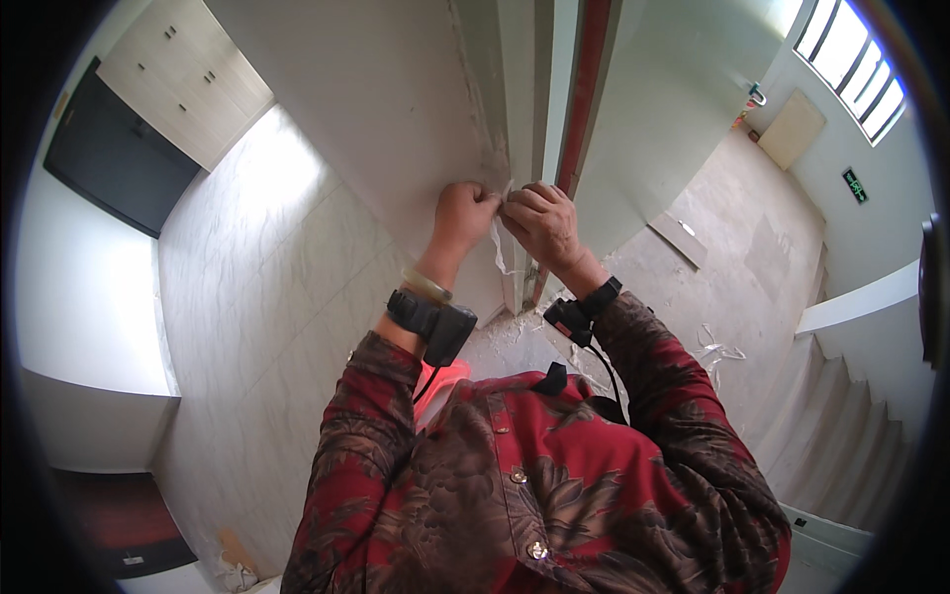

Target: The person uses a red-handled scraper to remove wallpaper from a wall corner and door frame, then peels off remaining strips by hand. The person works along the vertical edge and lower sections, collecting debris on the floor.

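Observation:
My left hand (466, 211) and my right hand (544, 223) meet at the edge of a door frame (525, 141), where the frame borders the wall (386, 96). Between the fingertips of both hands is a thin white strip (499, 249), like tape or film. Its loose, crinkled end hangs down below my fingers. The exact pinch of the right fingers is partly hidden by its knuckles. Just right of the frame, a red strip (586, 89) runs up beside the pale green door (660, 89).
Torn white scraps (716, 349) and debris lie on the floor. A flat board (677, 241) rests near the door. Stairs (824, 416) descend at right. A pinkish-red plastic object (443, 382) is partly hidden by my body. Left are a tiled floor (289, 275) and a dark door (126, 141).

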Tool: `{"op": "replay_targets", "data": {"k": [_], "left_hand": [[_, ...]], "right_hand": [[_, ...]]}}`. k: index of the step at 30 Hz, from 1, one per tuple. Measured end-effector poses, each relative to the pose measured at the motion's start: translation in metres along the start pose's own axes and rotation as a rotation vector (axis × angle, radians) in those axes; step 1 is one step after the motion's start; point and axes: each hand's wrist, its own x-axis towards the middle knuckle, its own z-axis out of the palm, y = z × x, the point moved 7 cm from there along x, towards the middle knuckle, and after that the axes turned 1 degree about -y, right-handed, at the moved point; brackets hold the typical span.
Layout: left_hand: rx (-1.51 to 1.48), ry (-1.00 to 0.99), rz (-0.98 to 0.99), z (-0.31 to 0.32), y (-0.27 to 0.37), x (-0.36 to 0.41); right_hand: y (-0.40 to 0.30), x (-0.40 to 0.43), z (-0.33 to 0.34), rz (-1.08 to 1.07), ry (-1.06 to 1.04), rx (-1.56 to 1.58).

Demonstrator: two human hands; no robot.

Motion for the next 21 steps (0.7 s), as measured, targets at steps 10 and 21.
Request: {"op": "replay_targets", "data": {"k": [10, 21], "left_hand": [[0.123, 0.328, 0.375, -0.025, 0.08, -0.016], [0.263, 0.394, 0.448, -0.021, 0.085, -0.012]], "right_hand": [[-0.005, -0.008, 0.008, 0.021, -0.054, 0.003], [-0.002, -0.005, 0.008, 0.013, -0.046, 0.04]]}}
